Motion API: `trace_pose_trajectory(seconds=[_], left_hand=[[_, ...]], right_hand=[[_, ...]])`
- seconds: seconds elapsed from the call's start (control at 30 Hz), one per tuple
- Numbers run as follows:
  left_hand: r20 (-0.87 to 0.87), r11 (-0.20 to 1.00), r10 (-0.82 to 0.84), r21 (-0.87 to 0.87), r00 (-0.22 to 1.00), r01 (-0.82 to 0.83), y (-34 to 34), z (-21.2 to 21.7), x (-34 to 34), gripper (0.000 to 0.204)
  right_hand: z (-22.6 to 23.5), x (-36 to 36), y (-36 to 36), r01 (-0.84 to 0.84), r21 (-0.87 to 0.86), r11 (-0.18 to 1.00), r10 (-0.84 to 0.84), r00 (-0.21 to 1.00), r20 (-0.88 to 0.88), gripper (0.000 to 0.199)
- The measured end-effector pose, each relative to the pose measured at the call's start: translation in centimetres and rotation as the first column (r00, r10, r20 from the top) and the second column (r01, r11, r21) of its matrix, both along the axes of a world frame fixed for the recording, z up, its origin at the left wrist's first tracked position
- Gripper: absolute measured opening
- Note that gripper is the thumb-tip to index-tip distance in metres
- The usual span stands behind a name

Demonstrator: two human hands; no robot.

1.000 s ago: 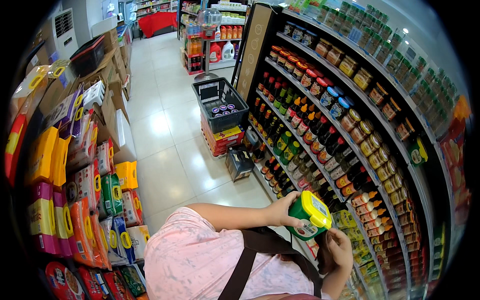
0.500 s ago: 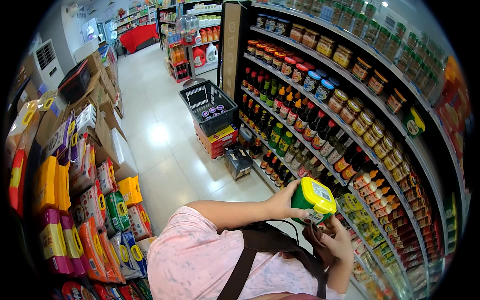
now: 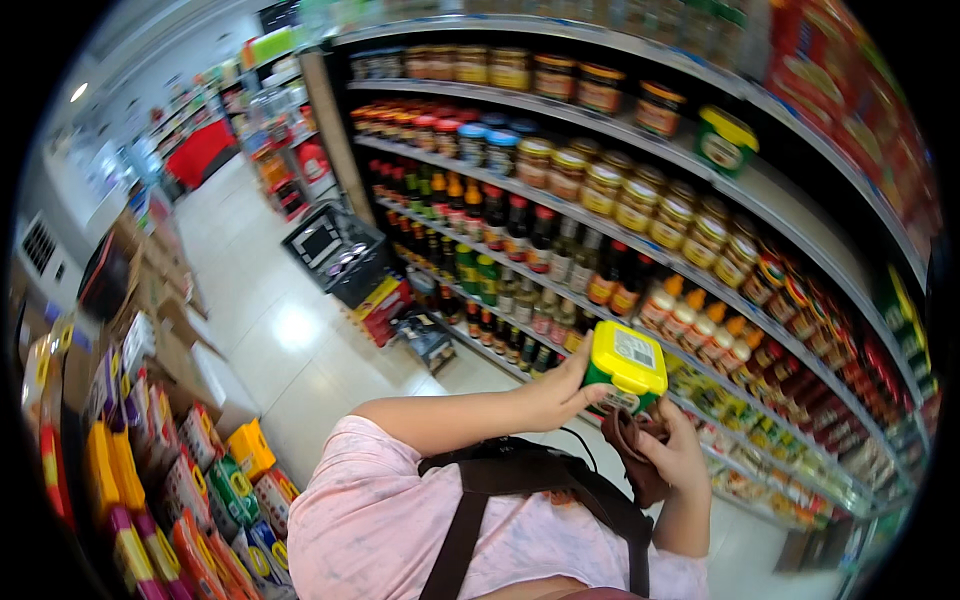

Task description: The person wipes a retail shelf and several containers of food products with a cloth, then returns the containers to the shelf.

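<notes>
My left hand (image 3: 558, 392) grips a green jar with a yellow lid (image 3: 625, 365) from its left side, holding it in front of my chest. My right hand (image 3: 675, 455) is just below and to the right of the jar, closed around a brown cloth (image 3: 628, 445) that touches the jar's underside. My pink sleeve (image 3: 370, 500) and dark apron straps (image 3: 520, 480) fill the lower middle. A matching green jar with a yellow lid (image 3: 725, 140) stands alone on an upper shelf to the right.
Long store shelves (image 3: 800, 215) of jars and sauce bottles run along the right. A black shopping basket (image 3: 335, 250) rests on stacked crates in the aisle. Bright snack packets (image 3: 170, 480) and cardboard boxes (image 3: 190, 350) line the left. The pale tiled floor (image 3: 280, 340) runs between them.
The view has swung right and closer to the shelves. The jar stays in my left hand, with my right hand and the cloth still under it.
</notes>
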State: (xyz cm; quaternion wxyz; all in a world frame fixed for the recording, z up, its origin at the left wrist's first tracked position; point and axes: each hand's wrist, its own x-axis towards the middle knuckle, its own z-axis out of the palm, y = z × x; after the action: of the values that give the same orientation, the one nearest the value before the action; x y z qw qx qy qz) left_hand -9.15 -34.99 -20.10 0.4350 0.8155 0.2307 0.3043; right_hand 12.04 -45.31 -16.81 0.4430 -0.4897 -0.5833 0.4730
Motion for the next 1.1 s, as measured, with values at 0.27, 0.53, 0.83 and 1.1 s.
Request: trace_pose_trajectory(seconds=[0.27,0.53,0.83,1.1], left_hand=[[-0.003,0.980,-0.099,0.173,0.995,0.098,1.3,5.7,11.1,0.071],[0.003,0.925,-0.019,0.380,1.000,0.016,5.6,12.0,18.4,0.072],[0.181,0.855,0.091,0.491,0.979,-0.170,13.5,18.0,24.1,0.049],[0.212,0.865,0.158,0.442,0.965,-0.238,18.0,18.0,26.9,0.049]], right_hand=[[3.1,9.8,-0.3,0.122,0.119,0.985,-0.128,0.991,0.041,0.077],[8.2,16.9,2.8,0.158,0.309,0.938,-0.224,0.956,0.191,0.079],[13.4,20.8,12.3,0.220,0.504,0.835,-0.330,0.933,0.140,0.078],[14.3,22.7,18.0,0.189,0.545,0.817,-0.289,0.952,0.104,0.073]])
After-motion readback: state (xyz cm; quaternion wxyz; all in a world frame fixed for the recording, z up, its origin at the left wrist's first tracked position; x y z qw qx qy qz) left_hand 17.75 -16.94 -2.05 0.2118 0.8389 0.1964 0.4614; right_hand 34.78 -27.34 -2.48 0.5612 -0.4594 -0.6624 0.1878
